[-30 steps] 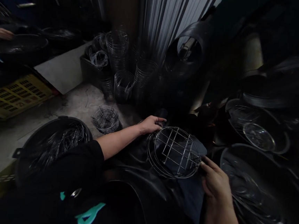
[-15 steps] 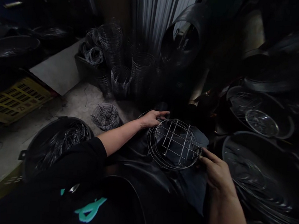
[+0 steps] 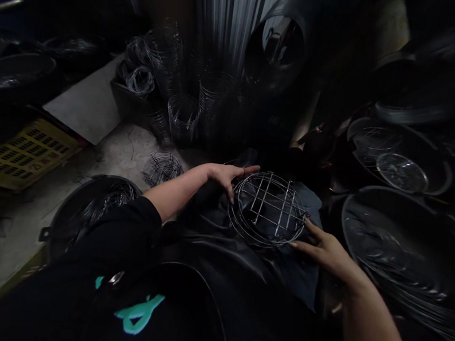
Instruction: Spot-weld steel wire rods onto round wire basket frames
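A small stack of round wire racks [image 3: 266,229], thin metal rings with crossing bars, lies over dark cloth in front of me. My left hand [image 3: 224,178] is at the stack's far left rim, thumb and forefinger spread apart along the curve. At the right rim, my right hand [image 3: 329,254] holds the edge of the racks between thumb and fingers. Its fingertips are partly hidden by the wires. Black sheeting and grey-blue cloth [image 3: 307,262] show beneath and beside the rings.
Left of me stands a black tub [image 3: 61,219] of loose wire pieces, with a wire bundle [image 3: 163,169] behind it on the floor. A yellow crate [image 3: 25,153] is further left. Stacked wire cylinders [image 3: 182,119] stand at the back. Large black basins [image 3: 352,202] holding wire parts line the right.
My left hand has turned, its thumb now lowered beside the rim and apart from the forefinger. My right thumb has slid along the lower right rim. The view has shifted slightly.
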`<state>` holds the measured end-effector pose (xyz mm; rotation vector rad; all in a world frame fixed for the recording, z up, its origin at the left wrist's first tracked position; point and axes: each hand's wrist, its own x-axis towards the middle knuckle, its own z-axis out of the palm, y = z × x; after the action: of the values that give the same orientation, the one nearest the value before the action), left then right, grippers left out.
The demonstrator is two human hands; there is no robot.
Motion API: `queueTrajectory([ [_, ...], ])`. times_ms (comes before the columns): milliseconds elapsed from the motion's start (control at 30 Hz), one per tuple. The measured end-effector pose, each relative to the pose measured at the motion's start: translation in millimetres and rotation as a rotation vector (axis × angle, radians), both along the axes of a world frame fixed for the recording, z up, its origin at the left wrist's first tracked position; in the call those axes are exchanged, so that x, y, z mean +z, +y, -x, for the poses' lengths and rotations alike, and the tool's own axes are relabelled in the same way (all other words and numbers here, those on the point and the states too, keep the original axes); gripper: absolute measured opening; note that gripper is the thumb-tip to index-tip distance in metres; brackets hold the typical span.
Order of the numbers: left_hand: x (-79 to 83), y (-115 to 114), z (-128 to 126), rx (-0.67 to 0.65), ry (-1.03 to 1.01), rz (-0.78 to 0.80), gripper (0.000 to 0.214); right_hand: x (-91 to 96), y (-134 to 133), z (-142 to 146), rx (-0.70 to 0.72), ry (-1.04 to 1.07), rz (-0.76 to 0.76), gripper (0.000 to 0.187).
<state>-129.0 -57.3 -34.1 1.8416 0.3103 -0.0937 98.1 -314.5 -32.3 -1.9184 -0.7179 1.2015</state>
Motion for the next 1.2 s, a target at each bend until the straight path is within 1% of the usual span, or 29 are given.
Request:
queueTrajectory([
  [67, -0.8, -5.9, 2.2, 0.020, 0.011, -0.132, 0.126, -7.1, -1.8, 3.9, -0.035, -0.066, -0.006, 0.073],
  [167, -5.6, -15.8, 2.3, 0.086, 0.074, -0.278, 0.129, -19.8, -2.3, 4.8, 0.017, -0.230, -0.029, 0.073],
  [233, -7.3, -19.7, 2.0, 0.136, 0.127, -0.342, 0.129, -26.5, -1.9, 2.5, 0.072, -0.324, -0.037, 0.073],
  [300, -6.4, -19.2, 2.4, 0.157, 0.145, -0.345, 0.129, -29.8, -1.9, -0.5, 0.102, -0.374, -0.035, 0.074],
  [333, -5.2, -17.2, 2.9, 0.148, 0.134, -0.308, 0.128, -29.7, -2.4, -1.8, 0.102, -0.374, -0.037, 0.075],
  [367, -3.6, -14.4, 3.5, 0.128, 0.109, -0.236, 0.126, -28.3, -3.5, -2.9, 0.094, -0.345, -0.040, 0.077],
  [433, 0.0, -7.7, 4.0, 0.110, 0.043, -0.006, 0.113, -22.3, -7.4, -3.0, 0.042, -0.209, -0.045, 0.080],
  [467, 1.8, -5.0, 3.3, 0.145, 0.012, 0.122, 0.102, -18.0, -9.8, -1.6, -0.007, -0.117, -0.051, 0.083],
  [500, 3.6, -3.2, 1.6, 0.219, -0.011, 0.237, 0.090, -13.1, -12.1, 1.2, -0.071, -0.022, -0.062, 0.086],
  [567, 7.0, -3.4, -4.8, 0.438, -0.035, 0.386, 0.070, -2.9, -14.9, 10.6, -0.207, 0.134, -0.093, 0.093],
  [600, 8.6, -5.3, -9.2, 0.535, -0.040, 0.418, 0.063, 2.0, -14.7, 16.8, -0.267, 0.184, -0.115, 0.098],
  [633, 10.0, -8.0, -14.0, 0.597, -0.050, 0.434, 0.059, 6.4, -13.4, 23.5, -0.312, 0.218, -0.137, 0.102],
  [667, 11.1, -11.1, -18.9, 0.620, -0.064, 0.441, 0.057, 10.0, -11.1, 30.1, -0.345, 0.238, -0.157, 0.106],
  [733, 11.8, -16.8, -27.3, 0.607, -0.099, 0.444, 0.059, 15.4, -4.6, 41.2, -0.399, 0.243, -0.194, 0.111],
  [800, 10.3, -20.0, -32.4, 0.581, -0.116, 0.448, 0.066, 18.8, 1.9, 47.7, -0.451, 0.240, -0.221, 0.111],
  [867, 7.3, -20.5, -34.3, 0.566, -0.115, 0.453, 0.072, 21.5, 6.2, 50.0, -0.489, 0.240, -0.234, 0.109],
  [933, 4.1, -19.7, -34.2, 0.549, -0.121, 0.450, 0.077, 23.9, 8.0, 49.9, -0.496, 0.242, -0.233, 0.107],
  [1067, 0.2, -18.6, -32.7, 0.502, -0.122, 0.423, 0.082, 22.5, 6.0, 47.0, -0.445, 0.209, -0.185, 0.110],
  [1200, 1.8, -13.6, -28.1, 0.406, -0.092, 0.373, 0.084, 11.8, -0.3, 42.1, -0.301, 0.084, -0.108, 0.102],
])
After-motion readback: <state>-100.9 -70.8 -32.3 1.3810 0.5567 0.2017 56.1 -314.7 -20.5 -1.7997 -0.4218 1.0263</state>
